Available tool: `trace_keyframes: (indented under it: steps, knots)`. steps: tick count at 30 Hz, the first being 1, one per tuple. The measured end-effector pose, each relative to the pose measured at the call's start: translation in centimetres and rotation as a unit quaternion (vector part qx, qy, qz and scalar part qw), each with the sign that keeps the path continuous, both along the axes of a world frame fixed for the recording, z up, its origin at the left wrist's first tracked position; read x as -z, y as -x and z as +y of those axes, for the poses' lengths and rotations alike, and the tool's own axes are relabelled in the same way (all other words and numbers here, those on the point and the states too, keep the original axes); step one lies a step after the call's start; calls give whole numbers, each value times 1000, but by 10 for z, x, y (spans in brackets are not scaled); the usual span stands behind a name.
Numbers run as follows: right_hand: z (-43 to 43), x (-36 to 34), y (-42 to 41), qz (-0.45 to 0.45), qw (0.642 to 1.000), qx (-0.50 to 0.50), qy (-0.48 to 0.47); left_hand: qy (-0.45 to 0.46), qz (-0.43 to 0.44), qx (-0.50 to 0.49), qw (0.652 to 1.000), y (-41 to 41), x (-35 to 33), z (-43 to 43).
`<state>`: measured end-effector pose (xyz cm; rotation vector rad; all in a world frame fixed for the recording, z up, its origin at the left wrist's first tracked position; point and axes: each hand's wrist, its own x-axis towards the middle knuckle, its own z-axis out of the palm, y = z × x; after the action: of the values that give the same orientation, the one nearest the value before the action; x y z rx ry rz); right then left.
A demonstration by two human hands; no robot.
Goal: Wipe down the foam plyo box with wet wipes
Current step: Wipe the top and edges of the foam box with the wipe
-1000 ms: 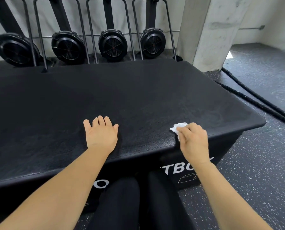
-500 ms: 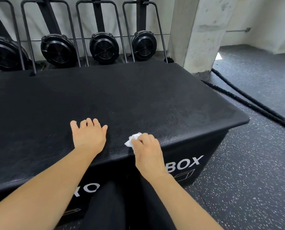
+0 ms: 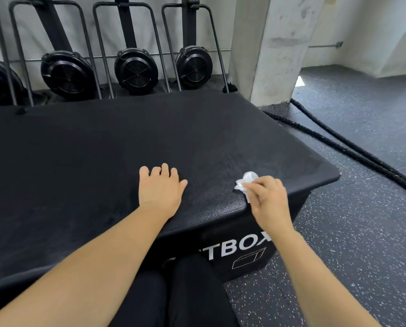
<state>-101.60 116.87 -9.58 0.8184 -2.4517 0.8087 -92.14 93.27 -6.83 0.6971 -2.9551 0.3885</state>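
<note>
the foam plyo box (image 3: 102,161) fills most of the view. its black textured top runs with its long axis left to right, and its printed front face drops away below the near edge.

the right hand (image 3: 269,199) sits at the near edge of the box top, not far from the near right corner. its fingers are curled and pinch a crumpled white wet wipe (image 3: 245,182), which pokes out past the fingertips toward the far left and touches the top. the left hand (image 3: 160,190) lies palm down on the top just inside the near edge, released, with its fingers laid out nearly straight and holding nothing. it looks like a brace for the body's weight.

the relation that counts is that the wipe is at the right end of a long surface. only a short strip lies between it and the right edge, while most of the top stretches away to the left and toward the far edge. the left hand rests between the wipe and that long left stretch, so a stroke leftward along the near edge would meet it. my guess is that the easier path runs from the near edge toward the far edge.

beyond the far edge stand fan-wheel machines (image 3: 136,69) and a concrete pillar (image 3: 275,48), and a thick rope (image 3: 353,149) trails over the speckled floor (image 3: 362,244) past the right edge.
</note>
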Motion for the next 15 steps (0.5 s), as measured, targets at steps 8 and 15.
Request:
trace_keyframes:
  steps: [8, 15]
  knots:
    - [-13, -11, 15, -61, 991, 117, -37, 8, 11, -1, 1000, 0, 7, 5]
    - [-62, -14, -60, -42, 995, 25, -86, 4, 47, 5, 999, -2, 7, 4]
